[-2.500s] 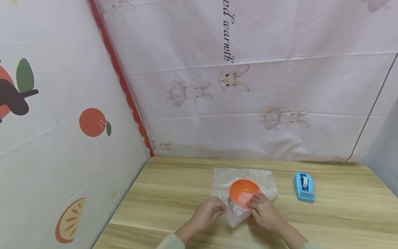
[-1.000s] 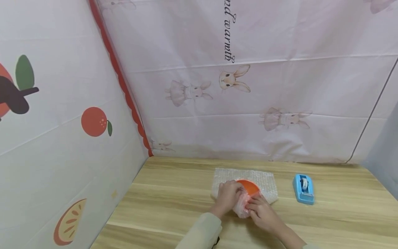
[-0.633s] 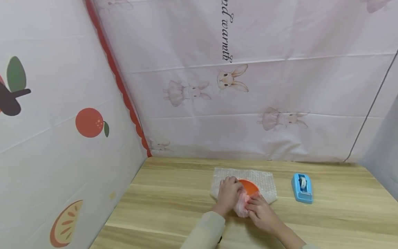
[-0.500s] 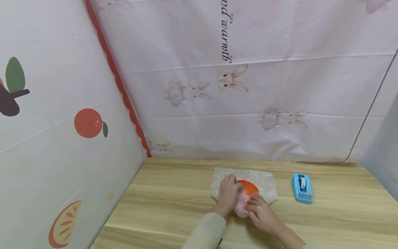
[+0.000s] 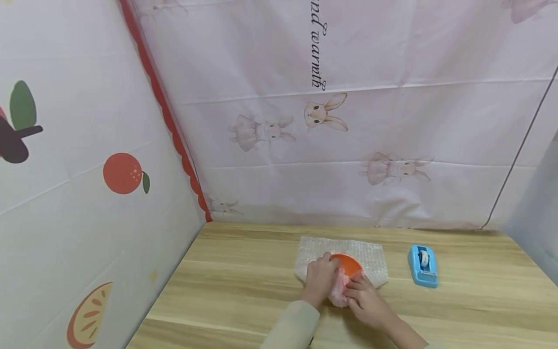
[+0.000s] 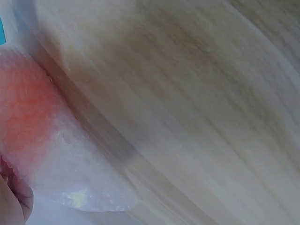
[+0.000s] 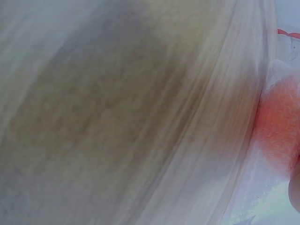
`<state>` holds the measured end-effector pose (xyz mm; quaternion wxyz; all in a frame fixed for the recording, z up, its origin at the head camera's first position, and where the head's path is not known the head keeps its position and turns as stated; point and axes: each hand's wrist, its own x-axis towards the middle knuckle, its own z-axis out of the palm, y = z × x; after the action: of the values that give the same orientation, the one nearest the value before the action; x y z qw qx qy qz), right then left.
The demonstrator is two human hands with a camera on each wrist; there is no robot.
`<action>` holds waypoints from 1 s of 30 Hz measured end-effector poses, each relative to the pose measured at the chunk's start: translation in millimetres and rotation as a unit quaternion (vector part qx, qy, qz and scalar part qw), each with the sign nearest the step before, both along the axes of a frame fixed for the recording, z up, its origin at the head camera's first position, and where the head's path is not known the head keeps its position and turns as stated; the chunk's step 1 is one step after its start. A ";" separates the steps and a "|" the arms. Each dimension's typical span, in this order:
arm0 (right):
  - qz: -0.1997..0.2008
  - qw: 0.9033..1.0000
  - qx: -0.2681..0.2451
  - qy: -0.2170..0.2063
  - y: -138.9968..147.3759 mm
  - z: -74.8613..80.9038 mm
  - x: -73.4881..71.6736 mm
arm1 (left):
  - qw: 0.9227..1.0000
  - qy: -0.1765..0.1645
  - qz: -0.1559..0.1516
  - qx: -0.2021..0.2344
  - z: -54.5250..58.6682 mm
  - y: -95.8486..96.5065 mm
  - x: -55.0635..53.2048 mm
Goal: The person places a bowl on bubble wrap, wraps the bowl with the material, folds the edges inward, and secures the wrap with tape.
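An orange bowl [image 5: 350, 264] sits on a sheet of bubble wrap [image 5: 366, 249] on the wooden table. The wrap's near part is folded up over the bowl's near side, so only the far part of the inside shows. My left hand [image 5: 320, 277] grips the folded wrap at the bowl's left rim, fingers curled over the edge. At the near right rim, my right hand [image 5: 368, 301] pinches the wrap against the bowl. In both wrist views the bowl's orange shows through the bubble wrap [image 6: 79, 168], with only a bit of each hand at the frame's edge.
A blue tape dispenser [image 5: 423, 265] with a roll in it stands to the right of the wrap. A printed cloth wall [image 5: 279, 194] rises behind the table [image 5: 244, 271], and another with fruit prints [image 5: 87, 232] stands at the left.
My left hand has moved from the table side onto the bowl's left rim, and the wrap's near corner has come up over the bowl. The right hand stays at the near right rim.
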<state>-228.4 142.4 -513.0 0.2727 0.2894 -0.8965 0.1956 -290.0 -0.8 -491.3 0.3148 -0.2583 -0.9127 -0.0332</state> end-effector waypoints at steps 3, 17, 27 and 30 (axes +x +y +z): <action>0.001 1.000 0.000 0.015 -1.1 -0.7 -0.5 | 0.999 -0.004 -0.031 0.030 -2.4 -2.6 -1.8; -0.017 0.999 -0.014 0.023 -4.6 0.2 0.9 | 0.972 -0.089 -0.207 -0.066 3.5 -28.8 0.9; -0.023 1.000 0.001 0.008 -5.0 0.5 1.7 | 0.954 -0.166 -0.164 -0.186 9.6 -27.5 7.1; -0.019 1.000 0.007 0.004 -5.6 0.7 1.6 | 0.953 -0.186 -0.146 -0.191 10.9 -24.2 7.7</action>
<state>-226.8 136.8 -512.3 0.2782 0.2750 -0.9019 0.1833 -282.3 -25.0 -480.4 0.0763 -0.4334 -0.8966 0.0489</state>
